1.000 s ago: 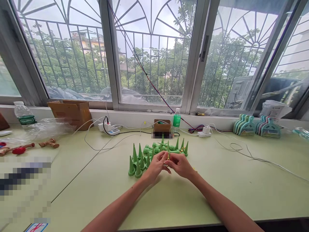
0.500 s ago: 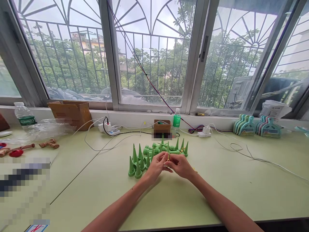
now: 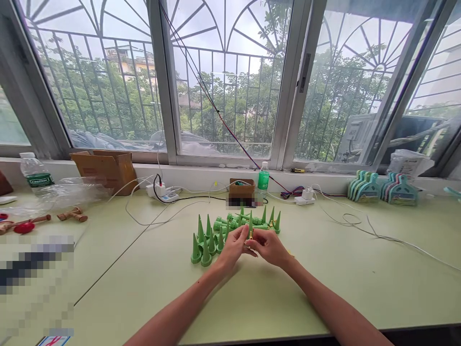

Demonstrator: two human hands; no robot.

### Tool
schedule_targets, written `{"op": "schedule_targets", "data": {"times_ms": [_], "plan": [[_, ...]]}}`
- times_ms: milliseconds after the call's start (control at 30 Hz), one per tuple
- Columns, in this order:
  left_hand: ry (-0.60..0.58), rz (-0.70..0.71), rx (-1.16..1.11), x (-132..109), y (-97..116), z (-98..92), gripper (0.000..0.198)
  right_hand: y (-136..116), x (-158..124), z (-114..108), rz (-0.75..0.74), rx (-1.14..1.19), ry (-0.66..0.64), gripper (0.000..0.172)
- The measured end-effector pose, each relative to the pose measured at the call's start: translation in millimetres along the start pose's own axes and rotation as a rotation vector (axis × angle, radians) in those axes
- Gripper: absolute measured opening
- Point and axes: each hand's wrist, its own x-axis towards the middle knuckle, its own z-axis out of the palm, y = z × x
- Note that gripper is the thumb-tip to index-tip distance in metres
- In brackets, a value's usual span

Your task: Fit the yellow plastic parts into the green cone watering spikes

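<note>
My left hand point(image 3: 233, 245) is closed on a green plastic cone spike point(image 3: 251, 224), tip pointing up. My right hand point(image 3: 269, 246) meets it from the other side, thumb and finger pinching at a small yellow piece point(image 3: 251, 236) low on the spike. The fingers cover the spike's base, and how the yellow piece sits on it cannot be made out. Left of my hands, several matching green cones point(image 3: 206, 252) stand upright on the table. Behind my fingers lie green ribbed tube parts point(image 3: 219, 223), with more upright cones point(image 3: 277, 223) at their right.
Small yellow pieces point(image 3: 291, 254) lie partly hidden beyond my right wrist. At the back stand a small brown box point(image 3: 242, 188), a green-labelled bottle point(image 3: 263, 177) and power strips point(image 3: 305, 198) with trailing cables. Wooden toys point(image 3: 74, 215) lie at left, blue-green hanger-like plastic pieces point(image 3: 363, 186) at right.
Both hands stay in the same place. Between the fingers, the green spike and yellow piece have turned or shifted slightly; more of the spike shows now.
</note>
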Motion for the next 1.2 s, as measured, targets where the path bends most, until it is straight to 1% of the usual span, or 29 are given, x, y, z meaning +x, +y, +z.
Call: {"op": "schedule_targets", "data": {"times_ms": [100,200,300,400,467,600,667,733,800,900,1033,1200], "plan": [[-0.012,0.013,0.05,1,1,-0.9,0.047,-1,1,0,0.014,0.014,-0.002,0.047],[-0.001,0.028,0.146,3,1,-2.8,0.045,-1,2,-2,0.035,0.045,-0.004,0.045],[0.028,0.065,0.236,4,2,-4.9,0.042,2,4,-6,0.039,0.018,0.034,0.045],[0.073,0.111,0.352,3,5,-6.2,0.039,8,5,-11,0.035,-0.041,0.075,0.047],[0.12,0.142,0.473,2,8,-6.7,0.037,12,6,-14,0.042,-0.067,0.106,0.049],[0.216,0.258,0.687,0,9,-7.0,0.027,20,10,-19,0.075,-0.095,0.189,0.049],[0.206,0.286,0.769,-1,7,-6.9,0.028,23,11,-21,0.082,-0.146,0.235,0.046],[0.147,0.283,0.842,-3,5,-6.5,0.035,25,11,-23,0.091,-0.174,0.251,0.043],[0.081,0.26,0.938,-6,4,-6.0,0.037,26,11,-24,0.1,-0.182,0.235,0.04],[0.025,0.205,1.125,-9,4,-6.1,0.031,26,10,-24,0.095,-0.202,0.171,0.036],[0.004,0.15,1.297,-11,4,-7.9,0.018,26,9,-20,0.071,-0.275,0.06,0.03],[0.009,0.093,1.354,-10,1,-11.1,0.015,27,9,-19,0.065,-0.35,-0.026,0.023]]}}
